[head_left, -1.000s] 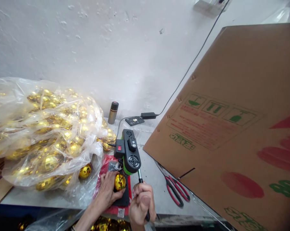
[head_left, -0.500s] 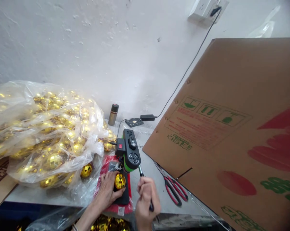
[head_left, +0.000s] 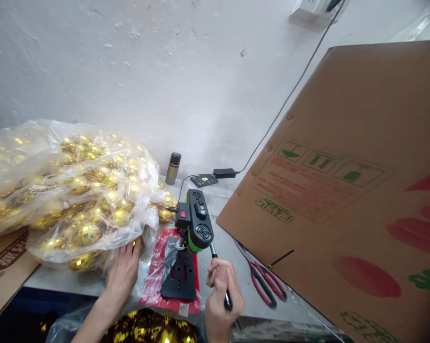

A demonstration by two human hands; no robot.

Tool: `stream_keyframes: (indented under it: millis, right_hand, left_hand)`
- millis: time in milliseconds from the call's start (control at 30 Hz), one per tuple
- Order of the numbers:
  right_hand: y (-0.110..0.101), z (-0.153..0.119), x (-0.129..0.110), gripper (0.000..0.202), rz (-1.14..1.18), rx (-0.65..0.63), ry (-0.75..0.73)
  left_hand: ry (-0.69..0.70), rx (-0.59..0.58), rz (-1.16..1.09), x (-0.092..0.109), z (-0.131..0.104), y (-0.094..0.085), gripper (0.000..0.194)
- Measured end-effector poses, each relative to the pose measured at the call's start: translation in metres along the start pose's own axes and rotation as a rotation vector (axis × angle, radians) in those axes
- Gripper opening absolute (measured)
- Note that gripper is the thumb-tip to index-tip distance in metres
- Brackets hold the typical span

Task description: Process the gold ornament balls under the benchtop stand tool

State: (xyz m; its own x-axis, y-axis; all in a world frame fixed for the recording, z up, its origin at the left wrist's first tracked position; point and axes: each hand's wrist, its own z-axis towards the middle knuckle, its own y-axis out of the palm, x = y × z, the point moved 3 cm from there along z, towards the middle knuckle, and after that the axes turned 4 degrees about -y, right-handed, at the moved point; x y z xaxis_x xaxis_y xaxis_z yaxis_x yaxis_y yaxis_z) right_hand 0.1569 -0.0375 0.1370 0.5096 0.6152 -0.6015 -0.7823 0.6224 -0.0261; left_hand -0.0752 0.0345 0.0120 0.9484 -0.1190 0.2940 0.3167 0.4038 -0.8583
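A small bench drill press [head_left: 199,221], black with green, stands over a black slotted base plate [head_left: 179,281] that bears no ball. Its lever handle [head_left: 228,301] is gripped by my right hand [head_left: 224,297], whose fingers wrap round it. My left hand [head_left: 124,271] is at the near edge of a clear plastic bag [head_left: 146,216] filled with gold mirrored balls [head_left: 86,233]. Its fingers stretch forward over a loose gold ball [head_left: 138,244], mostly hidden by them. The thumb is out of sight.
Red-handled pliers [head_left: 263,283] lie right of the press, beside a large cardboard box [head_left: 307,190]. Several gold balls [head_left: 168,333] sit below the table's front edge. A spray can [head_left: 173,168] and a power adapter [head_left: 225,173] with its cord are behind.
My left hand has left the base plate and moved left to the loose ball by the bag. The ball on the plate is gone from it. My right hand stays on the lever.
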Motion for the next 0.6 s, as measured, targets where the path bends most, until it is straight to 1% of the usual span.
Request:
stream_keyframes:
  millis: [67, 133, 200, 233, 267, 300, 367, 433, 500, 567, 600]
  right_hand:
    - [0.000, 0.000, 0.001, 0.033, 0.003, 0.001, -0.007]
    - [-0.001, 0.000, 0.001, 0.032, 0.013, -0.003, -0.009]
    - [-0.001, 0.000, 0.000, 0.033, 0.025, -0.017, -0.001]
    - [-0.001, 0.001, 0.000, 0.034, 0.030, -0.025, 0.008]
    - [-0.001, 0.003, -0.001, 0.035, 0.033, -0.030, 0.018]
    - [-0.001, 0.005, -0.003, 0.036, 0.035, -0.031, 0.031]
    - [0.000, 0.012, -0.007, 0.038, 0.042, -0.016, 0.053]
    - [0.002, 0.020, -0.011, 0.041, 0.048, 0.009, 0.062]
    - [0.003, 0.028, -0.016, 0.045, 0.045, 0.021, 0.063]
    - [0.004, 0.032, -0.019, 0.047, 0.033, 0.015, 0.060]
    - [0.004, 0.033, -0.020, 0.046, 0.030, 0.010, 0.058]
  left_hand:
    - [-0.003, -0.086, 0.057, -0.001, 0.015, 0.001, 0.066]
    - [0.001, -0.145, 0.005, 0.000, 0.025, 0.001, 0.062]
    - [-0.041, -0.174, -0.153, 0.003, 0.031, -0.003, 0.050]
    - [-0.095, -0.180, -0.262, 0.004, 0.032, -0.006, 0.046]
    - [-0.171, -0.187, -0.393, 0.006, 0.032, -0.010, 0.048]
    - [-0.260, -0.205, -0.542, 0.008, 0.030, -0.013, 0.054]
    - [-0.427, -0.286, -0.850, 0.017, 0.021, -0.015, 0.069]
    - [-0.518, -0.400, -1.096, 0.031, 0.009, -0.011, 0.079]
    - [-0.565, -0.493, -1.201, 0.046, -0.003, 0.000, 0.089]
    - [-0.585, -0.532, -1.185, 0.056, -0.013, 0.013, 0.098]
    - [-0.577, -0.536, -1.148, 0.060, -0.016, 0.020, 0.099]
